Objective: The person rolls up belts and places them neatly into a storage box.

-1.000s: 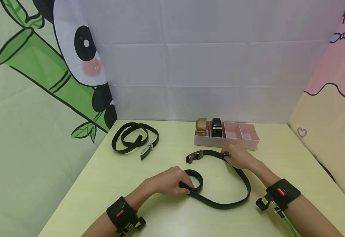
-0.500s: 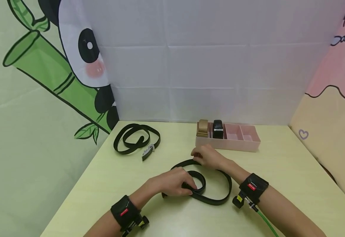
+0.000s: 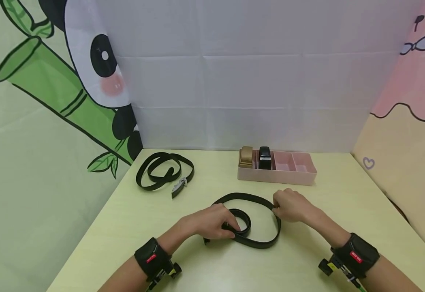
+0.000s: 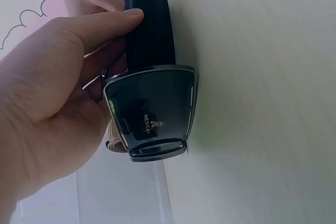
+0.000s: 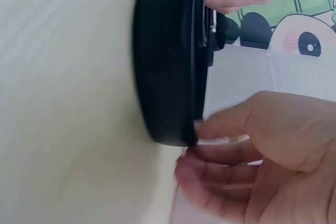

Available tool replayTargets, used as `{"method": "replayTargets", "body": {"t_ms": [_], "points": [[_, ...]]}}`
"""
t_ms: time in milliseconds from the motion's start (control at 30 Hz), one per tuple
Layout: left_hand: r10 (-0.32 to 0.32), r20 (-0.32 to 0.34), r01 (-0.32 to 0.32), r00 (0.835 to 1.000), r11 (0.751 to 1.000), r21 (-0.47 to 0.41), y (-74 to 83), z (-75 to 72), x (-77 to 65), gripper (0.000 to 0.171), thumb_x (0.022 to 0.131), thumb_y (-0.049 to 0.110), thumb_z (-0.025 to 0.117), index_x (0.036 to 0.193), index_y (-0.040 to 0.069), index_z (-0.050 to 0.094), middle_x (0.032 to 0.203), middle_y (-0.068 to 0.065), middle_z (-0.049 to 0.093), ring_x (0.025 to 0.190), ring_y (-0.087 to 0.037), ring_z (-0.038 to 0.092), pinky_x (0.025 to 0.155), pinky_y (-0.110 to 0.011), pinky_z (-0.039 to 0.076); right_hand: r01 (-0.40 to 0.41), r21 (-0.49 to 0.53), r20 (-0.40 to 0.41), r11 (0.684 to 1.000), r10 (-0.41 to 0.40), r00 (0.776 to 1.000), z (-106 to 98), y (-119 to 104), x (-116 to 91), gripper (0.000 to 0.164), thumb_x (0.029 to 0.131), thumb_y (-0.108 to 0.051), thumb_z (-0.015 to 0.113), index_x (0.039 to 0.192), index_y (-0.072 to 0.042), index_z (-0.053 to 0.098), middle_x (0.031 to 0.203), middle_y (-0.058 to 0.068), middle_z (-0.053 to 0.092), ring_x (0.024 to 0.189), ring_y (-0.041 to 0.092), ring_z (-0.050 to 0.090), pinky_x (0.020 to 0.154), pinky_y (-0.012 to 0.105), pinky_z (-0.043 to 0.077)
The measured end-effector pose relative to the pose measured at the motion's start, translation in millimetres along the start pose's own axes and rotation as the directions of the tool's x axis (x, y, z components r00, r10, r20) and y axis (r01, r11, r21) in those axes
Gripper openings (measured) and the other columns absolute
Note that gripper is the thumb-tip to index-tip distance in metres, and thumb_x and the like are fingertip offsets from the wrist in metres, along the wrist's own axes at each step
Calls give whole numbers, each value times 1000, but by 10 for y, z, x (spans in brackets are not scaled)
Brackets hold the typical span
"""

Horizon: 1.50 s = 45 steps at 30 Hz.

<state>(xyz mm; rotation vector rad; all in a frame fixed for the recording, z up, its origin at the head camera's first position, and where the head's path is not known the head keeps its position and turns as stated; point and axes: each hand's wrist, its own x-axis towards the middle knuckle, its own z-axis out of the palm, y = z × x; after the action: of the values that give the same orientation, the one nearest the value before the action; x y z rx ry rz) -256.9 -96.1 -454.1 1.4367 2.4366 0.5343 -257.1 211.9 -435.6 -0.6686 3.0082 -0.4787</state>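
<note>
A black leather belt stands on edge on the table, its tail wound in a small coil inside a wider loop. My left hand grips the coil, thumb and fingers pinching the strap. In the left wrist view, the thumb lies on the strap just above a dark glossy buckle with lettering on it. From the head view that buckle is mostly hidden behind the left hand. My right hand pinches the loop's right side. The right wrist view has its thumb and fingertips at the strap.
Another black belt with a silver buckle lies loosely looped at the back left. Behind my right hand stands a pink divided box, holding a rolled tan belt and a rolled black belt. Fabric walls border the table.
The right hand has swung left across the loop, then back to its right side. The belt's buckle end has come round to the left hand, closing the loop. The left hand has stayed put.
</note>
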Motion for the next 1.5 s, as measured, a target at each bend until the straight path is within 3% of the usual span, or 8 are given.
{"method": "replayTargets", "body": {"t_ms": [100, 367, 567, 667, 833, 967, 1300, 1500], "points": [[13, -4, -13, 1000, 1000, 3, -14, -7, 18, 22, 104, 14, 82, 125, 15, 88, 124, 4, 87, 123, -1, 76, 108, -17, 56, 63, 48, -20, 997, -62, 998, 51, 19, 87, 41, 94, 2, 76, 64, -15, 54, 61, -10, 40, 58, 7, 37, 55, 24, 30], [43, 3, -43, 999, 999, -14, -51, 11, 151, 22, 104, 16, 83, 126, 15, 88, 124, 5, 87, 117, 4, 75, 100, -13, 56, 291, 136, -156, 947, -270, 950, 518, 243, 638, 15, 104, -9, 76, 90, -6, 80, 79, 0, 73, 68, 7, 58, 64, 28, 51], [27, -9, -27, 1000, 1000, -6, -55, 0, 230, 22, 105, 17, 83, 126, 16, 88, 124, 5, 87, 116, 4, 75, 97, -13, 56, 246, 108, -199, 963, -222, 955, 330, -19, 530, 8, 101, -4, 79, 93, -6, 82, 83, 1, 76, 73, 7, 61, 67, 28, 54], [26, -31, -25, 999, 999, 20, -53, 0, 262, 22, 105, 17, 82, 126, 15, 88, 124, 4, 87, 116, 1, 76, 97, -15, 57, 289, 77, -222, 954, -266, 938, 271, -44, 398, 5, 100, -2, 79, 99, -5, 83, 90, 2, 79, 81, 11, 68, 74, 31, 58], [5, -58, -2, 998, 999, 47, -70, 4, 308, 22, 104, 16, 83, 126, 13, 87, 123, 3, 87, 113, -4, 79, 96, -18, 59, 495, 41, -179, 868, -482, 858, 269, -125, 151, 9, 97, -1, 80, 102, -9, 83, 101, 0, 81, 95, 16, 74, 93, 43, 61], [2, -63, 1, 998, 999, 33, -74, 11, 333, 23, 104, 15, 83, 127, 13, 87, 123, 3, 87, 111, -1, 78, 93, -15, 57, 573, -18, -139, 820, -569, 810, 345, -186, 35, 6, 97, -10, 87, 100, -13, 83, 104, -3, 79, 102, 13, 71, 98, 40, 60], [71, -163, -54, 984, 993, 108, -76, 23, 302, 18, 99, 19, 89, 116, 16, 91, 110, 6, 89, 97, 0, 79, 85, -12, 56, 538, -33, -127, 842, -537, 834, 450, -238, 31, 12, 94, -11, 93, 102, -13, 85, 103, -3, 79, 103, 13, 69, 93, 33, 62], [116, -228, -88, 967, 987, 132, -101, 48, 278, 14, 96, 19, 93, 109, 14, 90, 102, 3, 88, 91, 0, 78, 81, -10, 55, 546, -69, -142, 835, -550, 823, 483, -266, 34, 12, 94, -10, 92, 102, -14, 85, 100, -5, 79, 101, 11, 68, 94, 34, 60]]}}
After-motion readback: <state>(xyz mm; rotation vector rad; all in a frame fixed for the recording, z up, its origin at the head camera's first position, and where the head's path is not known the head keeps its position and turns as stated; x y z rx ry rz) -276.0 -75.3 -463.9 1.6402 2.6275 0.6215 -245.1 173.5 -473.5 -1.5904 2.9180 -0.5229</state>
